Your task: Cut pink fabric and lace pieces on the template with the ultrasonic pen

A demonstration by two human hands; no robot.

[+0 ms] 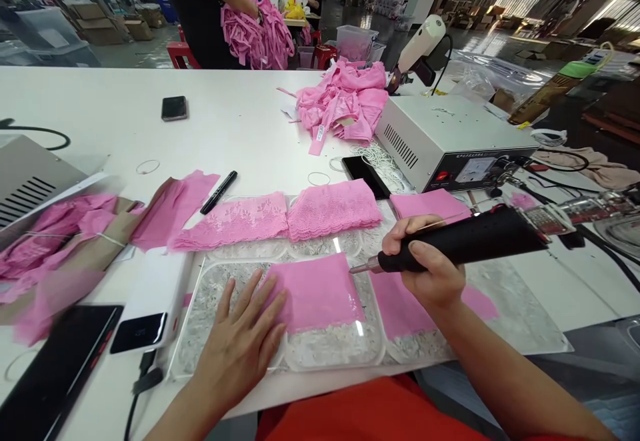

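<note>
My left hand [246, 334] lies flat with fingers spread, its fingertips on the left edge of a pink fabric piece [315, 294]. That piece rests on a clear plastic template [330, 354] over a grey marbled board [525, 314]. My right hand [433, 267] is wrapped around a black hand-held tool [480, 237]. The tool's narrow metal tip is at the fabric's upper right edge; whether it touches cannot be seen. Another pink piece [400, 304] lies under my right hand, partly hidden. Two pink lace pieces [250, 219] [335, 209] lie behind the template.
A grey control box [450, 141] with cables stands right, beside a pink garment pile [345, 101]. At left are a white power bank [150, 301], a dark phone [55, 367], bundled pink fabric [65, 234] and a black marker [219, 192]. A person [200, 14] handles pink garments behind the table.
</note>
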